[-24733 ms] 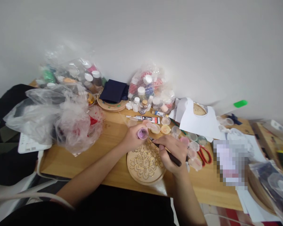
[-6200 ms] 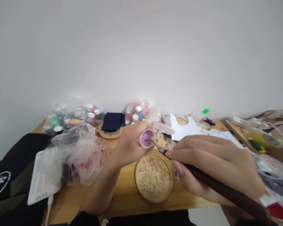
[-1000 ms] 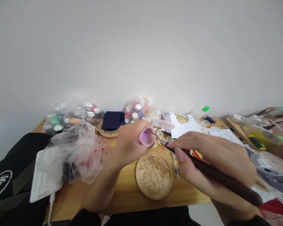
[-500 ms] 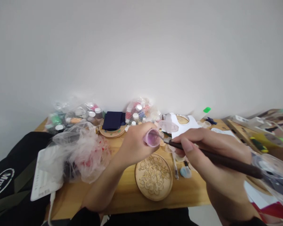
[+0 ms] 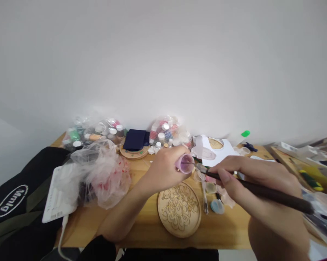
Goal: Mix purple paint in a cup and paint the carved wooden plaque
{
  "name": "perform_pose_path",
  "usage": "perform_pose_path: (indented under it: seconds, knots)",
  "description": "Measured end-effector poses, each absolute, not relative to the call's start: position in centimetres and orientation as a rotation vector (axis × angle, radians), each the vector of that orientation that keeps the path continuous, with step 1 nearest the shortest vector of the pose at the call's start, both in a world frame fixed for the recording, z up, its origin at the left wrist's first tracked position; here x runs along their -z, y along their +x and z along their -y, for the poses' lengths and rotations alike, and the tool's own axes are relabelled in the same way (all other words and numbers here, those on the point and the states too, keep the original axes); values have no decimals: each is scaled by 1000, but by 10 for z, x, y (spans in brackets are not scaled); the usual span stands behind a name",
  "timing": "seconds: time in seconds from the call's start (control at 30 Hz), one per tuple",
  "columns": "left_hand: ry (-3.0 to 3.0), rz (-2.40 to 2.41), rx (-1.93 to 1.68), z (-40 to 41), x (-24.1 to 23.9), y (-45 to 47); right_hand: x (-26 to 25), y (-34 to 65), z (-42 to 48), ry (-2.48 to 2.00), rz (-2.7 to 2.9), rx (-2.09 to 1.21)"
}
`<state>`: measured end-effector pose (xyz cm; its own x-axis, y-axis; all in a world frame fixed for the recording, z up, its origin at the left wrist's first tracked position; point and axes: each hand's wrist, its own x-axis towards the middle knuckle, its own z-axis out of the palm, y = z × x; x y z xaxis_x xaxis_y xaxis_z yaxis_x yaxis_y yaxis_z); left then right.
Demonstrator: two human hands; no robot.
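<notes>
My left hand point(image 5: 166, 170) is closed around a small clear cup of purple powder point(image 5: 185, 163), tilted toward my right hand. My right hand point(image 5: 250, 181) pinches a long dark-handled tool point(image 5: 264, 191) whose thin metal tip reaches into the cup's mouth. Both hands are raised above the wooden table point(image 5: 141, 221). Below them lies a round wooden disc point(image 5: 179, 208) with a gold-outlined flower pattern, flat near the table's front edge.
Crumpled plastic bags point(image 5: 100, 174) and a white tray point(image 5: 57, 197) lie at the left. Bags of small jars point(image 5: 166, 132) sit by the wall, beside a dark blue cloth on a wooden hoop point(image 5: 136, 141). Small cups and a pen point(image 5: 204, 195) lie right of the disc. White paper point(image 5: 217, 150) is behind.
The view shifted slightly right and down. My right hand has turned so the tool lies flatter, its tip staying in the purple cup held by my left hand.
</notes>
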<state>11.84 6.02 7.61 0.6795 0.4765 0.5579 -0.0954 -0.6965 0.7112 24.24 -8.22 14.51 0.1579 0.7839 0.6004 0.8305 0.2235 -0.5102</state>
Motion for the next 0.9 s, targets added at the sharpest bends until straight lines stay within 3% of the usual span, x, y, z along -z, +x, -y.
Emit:
perform_pose_path:
  seconds: [0.33, 0.9]
  knots:
    - [2143, -311, -936, -60, -75, 119, -149, 246, 82, -1512, 1846, 28]
    - [2158, -265, -998, -63, -79, 117, -142, 248, 81, -1466, 1761, 61]
